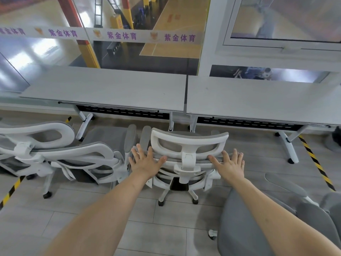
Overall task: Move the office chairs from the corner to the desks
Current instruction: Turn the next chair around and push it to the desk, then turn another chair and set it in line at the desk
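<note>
Plainly white-framed, grey-mesh office chair (188, 145), headrest upright.

Chair (188, 157): glossy white plastic frame, grey mesh; desks (110, 89) matt.

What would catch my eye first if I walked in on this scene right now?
Two bare forearms reach out from the bottom, the left hand and right hand laid flat with fingers spread on the back of a white and grey office chair at the centre. It faces the seam between two long grey desks. Another chair stands to its left, and a purple-lettered banner crosses the glass wall behind.
</note>
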{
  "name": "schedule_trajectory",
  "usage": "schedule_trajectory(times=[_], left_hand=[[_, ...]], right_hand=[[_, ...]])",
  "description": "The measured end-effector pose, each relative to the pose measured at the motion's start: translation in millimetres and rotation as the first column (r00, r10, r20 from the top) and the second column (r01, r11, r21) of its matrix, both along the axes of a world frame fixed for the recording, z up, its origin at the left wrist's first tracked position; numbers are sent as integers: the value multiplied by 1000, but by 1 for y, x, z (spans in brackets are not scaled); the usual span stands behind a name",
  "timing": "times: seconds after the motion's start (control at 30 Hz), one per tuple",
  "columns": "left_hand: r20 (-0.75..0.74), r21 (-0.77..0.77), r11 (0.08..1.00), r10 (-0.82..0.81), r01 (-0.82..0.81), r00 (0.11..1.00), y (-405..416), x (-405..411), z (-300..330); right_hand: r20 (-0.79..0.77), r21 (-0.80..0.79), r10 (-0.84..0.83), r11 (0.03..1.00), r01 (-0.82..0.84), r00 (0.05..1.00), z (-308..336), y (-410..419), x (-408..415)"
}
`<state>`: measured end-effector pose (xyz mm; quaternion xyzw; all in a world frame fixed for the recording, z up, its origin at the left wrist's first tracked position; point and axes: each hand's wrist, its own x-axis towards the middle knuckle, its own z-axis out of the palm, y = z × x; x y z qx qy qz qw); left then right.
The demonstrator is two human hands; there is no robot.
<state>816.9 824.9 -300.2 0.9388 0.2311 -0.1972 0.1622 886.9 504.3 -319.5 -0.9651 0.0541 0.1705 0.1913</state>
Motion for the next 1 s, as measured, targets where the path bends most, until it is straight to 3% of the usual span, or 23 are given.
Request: schedule_trajectory(times=[0.43, 0.53, 0.77, 1.0], left_hand=[[210, -27, 990, -128, 137, 969, -34, -49, 4], [246, -16, 979, -194, 204, 950, -51, -65, 7], [368, -18, 913, -372, 407, 852, -140, -116, 30], [453, 67, 782, -577, 619, 680, -263, -180, 40]], right_hand=[[194, 77, 129, 986, -146, 973, 4, -14, -53], [205, 145, 56, 986, -87, 977, 21, -22, -87], [388, 188, -138, 980, 68, 911, 38, -85, -196], [481, 140, -233, 972, 188, 845, 34, -197, -307]])
